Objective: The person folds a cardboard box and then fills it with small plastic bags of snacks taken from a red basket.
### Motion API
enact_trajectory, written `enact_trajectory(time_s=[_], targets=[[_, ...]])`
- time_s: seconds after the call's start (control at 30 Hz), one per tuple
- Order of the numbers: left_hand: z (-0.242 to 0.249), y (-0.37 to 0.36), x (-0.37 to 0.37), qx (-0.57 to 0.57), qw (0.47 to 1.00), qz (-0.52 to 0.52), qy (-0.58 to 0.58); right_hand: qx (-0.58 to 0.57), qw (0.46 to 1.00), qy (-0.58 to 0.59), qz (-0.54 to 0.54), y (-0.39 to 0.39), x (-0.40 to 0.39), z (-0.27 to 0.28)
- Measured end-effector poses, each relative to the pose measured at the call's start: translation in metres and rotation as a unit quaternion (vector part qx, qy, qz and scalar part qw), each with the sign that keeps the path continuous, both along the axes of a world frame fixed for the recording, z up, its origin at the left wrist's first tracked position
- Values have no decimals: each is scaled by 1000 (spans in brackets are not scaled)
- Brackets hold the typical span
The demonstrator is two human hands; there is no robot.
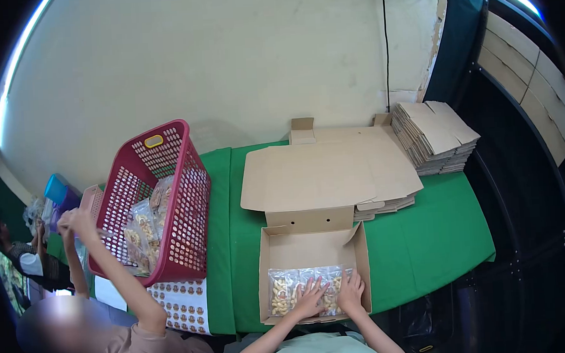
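Observation:
An open cardboard box (266, 257) stands at the front edge of the green table. Inside it, clear packets of pale, curved pieces (281, 296) lie side by side along the near part. My left hand (310, 298) rests on the middle packets with its fingers spread. At the right end of the row, my right hand (351, 292) lies over a packet, fingers apart, close to the box's right wall. Both hands cover parts of the packets beneath them.
A pink basket (185, 213) holding more packets stands left, beside a sticker sheet (185, 303). Flattened cardboard (324, 174) lies behind the box, with a folded cardboard stack (437, 133) at back right. A co-worker (138, 350) reaches up beside the basket; another person (38, 259) is farther left.

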State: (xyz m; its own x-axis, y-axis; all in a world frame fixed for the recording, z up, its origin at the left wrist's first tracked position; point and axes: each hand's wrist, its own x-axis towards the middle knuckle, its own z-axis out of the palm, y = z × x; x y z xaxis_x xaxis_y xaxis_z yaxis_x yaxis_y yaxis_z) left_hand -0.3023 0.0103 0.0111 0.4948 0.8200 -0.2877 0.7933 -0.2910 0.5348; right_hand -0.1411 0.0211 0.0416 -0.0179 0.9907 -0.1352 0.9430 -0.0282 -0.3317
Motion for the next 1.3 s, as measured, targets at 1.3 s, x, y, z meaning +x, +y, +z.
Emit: enact_trajectory(time_s=[1.3], targets=[[18,-32,-74,43,981,185,40,-90,985,146,26,12,23,11]])
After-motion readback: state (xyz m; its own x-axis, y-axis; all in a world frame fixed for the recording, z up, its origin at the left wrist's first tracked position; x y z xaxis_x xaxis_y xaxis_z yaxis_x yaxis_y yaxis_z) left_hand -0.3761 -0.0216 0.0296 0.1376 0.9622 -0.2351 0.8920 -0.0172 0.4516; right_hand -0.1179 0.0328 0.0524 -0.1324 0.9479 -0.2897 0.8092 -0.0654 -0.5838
